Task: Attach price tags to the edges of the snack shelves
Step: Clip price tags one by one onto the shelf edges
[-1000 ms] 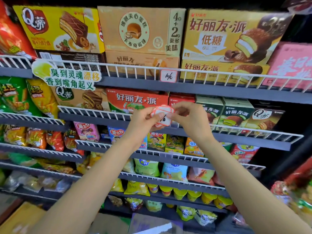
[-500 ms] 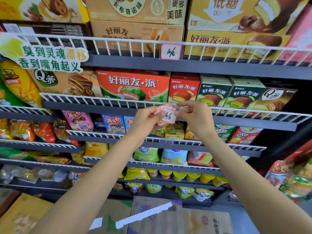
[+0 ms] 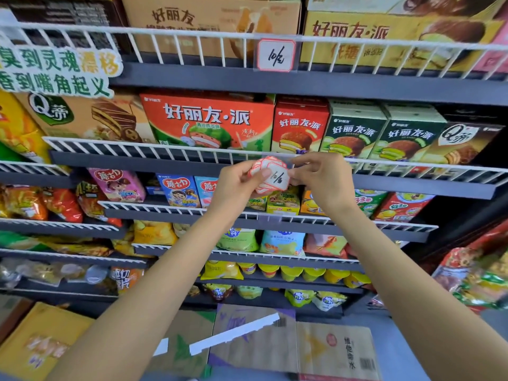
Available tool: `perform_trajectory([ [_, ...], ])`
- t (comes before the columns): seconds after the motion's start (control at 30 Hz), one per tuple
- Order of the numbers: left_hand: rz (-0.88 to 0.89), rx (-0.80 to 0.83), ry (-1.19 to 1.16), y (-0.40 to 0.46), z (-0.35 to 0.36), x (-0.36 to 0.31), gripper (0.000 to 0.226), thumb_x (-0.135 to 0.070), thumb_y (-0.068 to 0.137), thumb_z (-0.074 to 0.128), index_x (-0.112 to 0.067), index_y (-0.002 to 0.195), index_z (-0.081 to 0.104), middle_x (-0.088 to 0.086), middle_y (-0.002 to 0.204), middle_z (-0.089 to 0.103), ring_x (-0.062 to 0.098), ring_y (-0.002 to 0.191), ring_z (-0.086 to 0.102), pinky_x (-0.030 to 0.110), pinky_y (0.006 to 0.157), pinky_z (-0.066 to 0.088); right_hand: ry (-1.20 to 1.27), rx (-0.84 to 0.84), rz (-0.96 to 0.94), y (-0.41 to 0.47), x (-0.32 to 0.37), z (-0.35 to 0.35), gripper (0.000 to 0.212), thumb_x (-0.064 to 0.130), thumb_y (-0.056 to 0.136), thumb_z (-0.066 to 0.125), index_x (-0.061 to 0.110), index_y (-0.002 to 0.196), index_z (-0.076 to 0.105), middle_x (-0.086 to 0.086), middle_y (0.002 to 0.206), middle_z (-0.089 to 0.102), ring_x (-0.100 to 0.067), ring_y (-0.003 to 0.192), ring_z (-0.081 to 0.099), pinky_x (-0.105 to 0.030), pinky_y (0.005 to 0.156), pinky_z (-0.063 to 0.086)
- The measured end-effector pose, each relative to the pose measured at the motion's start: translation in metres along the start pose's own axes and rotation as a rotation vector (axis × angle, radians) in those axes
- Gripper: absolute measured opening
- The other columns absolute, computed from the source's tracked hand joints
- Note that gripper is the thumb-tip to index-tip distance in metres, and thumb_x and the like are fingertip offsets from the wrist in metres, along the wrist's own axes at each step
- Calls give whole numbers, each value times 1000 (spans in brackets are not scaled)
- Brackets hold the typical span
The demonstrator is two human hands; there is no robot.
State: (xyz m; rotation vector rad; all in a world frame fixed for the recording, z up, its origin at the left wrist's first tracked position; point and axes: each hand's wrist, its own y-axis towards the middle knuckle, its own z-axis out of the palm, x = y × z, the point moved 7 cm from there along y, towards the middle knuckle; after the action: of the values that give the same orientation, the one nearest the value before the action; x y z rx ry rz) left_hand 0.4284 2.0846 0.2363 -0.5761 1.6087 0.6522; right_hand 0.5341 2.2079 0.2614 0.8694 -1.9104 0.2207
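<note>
Two hands met in front of the second wire rail (image 3: pixel 192 149), and between them sat a small stack of red-bordered price tags (image 3: pixel 270 176). The left hand (image 3: pixel 237 185) cradled the stack, fingers curled behind it and the thumb pressed across its face, probably to keep the loose tags from fanning out. The right hand (image 3: pixel 320 177) pinched the right edge of the top tag, the one with a handwritten price, between thumb and fingertips, most likely to peel it free for mounting on the rail just behind. One tag of the same kind (image 3: pixel 276 55) already hung on the upper rail (image 3: pixel 165 31), marked with a similar scrawl (so the upper shelf looked done at that spot).

Each shelf worked as a shallow tray, its white wire fence holding goods from sliding off. Behind the second rail stood pie boxes: a wide red watermelon-flavour box (image 3: pixel 207 121), a narrower red box (image 3: pixel 301 125), two green boxes (image 3: pixel 354 132) and a brown Q-branded carton (image 3: pixel 459 144). Lower shelves held biscuit boxes (image 3: pixel 178 189) and snack bags (image 3: pixel 283 242). Flattened cardboard (image 3: pixel 275 339) lay on the floor below.
</note>
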Motion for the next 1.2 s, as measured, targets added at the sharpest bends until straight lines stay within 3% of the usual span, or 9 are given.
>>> perform_trajectory([
  [0.1, 24, -29, 15, -3, -5, 1, 9, -15, 90, 59, -17, 95, 67, 8, 84, 69, 15, 75, 68, 38, 76, 60, -142, -50, -67, 0, 5, -6, 15, 6, 84, 61, 13, 93, 71, 2, 73, 66, -13, 69, 63, -28, 59, 51],
  [0.2, 61, -96, 178, 2, -12, 5, 19, -29, 87, 61, -12, 85, 68, 28, 84, 66, 44, 80, 62, 58, 76, 54, -174, -91, -118, 3, 9, -11, 21, 0, 87, 53, 10, 95, 70, -1, 78, 64, -4, 59, 55, -12, 49, 43],
  [0.27, 84, -128, 306, 5, -13, 5, 23, -26, 89, 60, -5, 94, 67, 23, 86, 68, 39, 80, 63, 55, 76, 52, -156, -114, -130, 5, 10, -13, 18, 1, 87, 54, 8, 95, 69, -5, 79, 67, -3, 60, 57, -11, 52, 44],
  [0.43, 76, -55, 572, 10, -1, 4, 49, -24, 90, 60, -13, 136, 47, 20, 118, 63, 35, 111, 57, 47, 95, 46, -194, -143, -218, 12, 17, -13, 11, 4, 87, 57, 10, 86, 66, -9, 80, 65, -23, 74, 62, -36, 71, 52],
  [0.67, 64, 1, 521, 11, 9, 5, 61, -23, 90, 61, -10, 143, 34, 12, 140, 50, 27, 128, 48, 37, 101, 40, -351, -153, -370, 15, 27, -10, 12, 3, 88, 52, 5, 88, 64, -11, 84, 63, -25, 74, 56, -36, 68, 46],
  [0.73, 57, 12, 508, 10, 9, 8, 63, -24, 89, 61, -13, 144, 32, 13, 137, 53, 28, 123, 52, 39, 96, 43, -379, -170, -414, 15, 28, -9, 13, 3, 88, 52, 5, 87, 65, -12, 85, 62, -25, 72, 56, -36, 66, 46],
  [0.8, 60, 18, 481, 9, 10, 11, 65, -24, 89, 61, -13, 145, 31, 14, 111, 65, 23, 94, 63, 35, 76, 45, -381, -181, -455, 14, 30, -8, 13, 3, 89, 53, 4, 87, 66, -13, 85, 62, -26, 70, 57, -39, 64, 49],
  [0.9, 70, 4, 489, 6, 9, 13, 62, -24, 90, 60, -14, 144, 32, 1, 62, 38, 12, 55, 33, 24, 54, 27, -370, -198, -503, 12, 33, -7, 12, 5, 89, 55, 4, 90, 67, -12, 86, 62, -25, 71, 57, -38, 64, 48],
  [1.2, 89, 18, 592, -2, -3, 12, 56, -20, 91, 58, -25, 142, 36, -1, 50, 25, 12, 44, 23, 24, 43, 19, -428, -130, -632, 16, 44, 8, 15, 2, 87, 52, 1, 88, 66, -17, 79, 59, -34, 64, 55, -44, 55, 50],
])
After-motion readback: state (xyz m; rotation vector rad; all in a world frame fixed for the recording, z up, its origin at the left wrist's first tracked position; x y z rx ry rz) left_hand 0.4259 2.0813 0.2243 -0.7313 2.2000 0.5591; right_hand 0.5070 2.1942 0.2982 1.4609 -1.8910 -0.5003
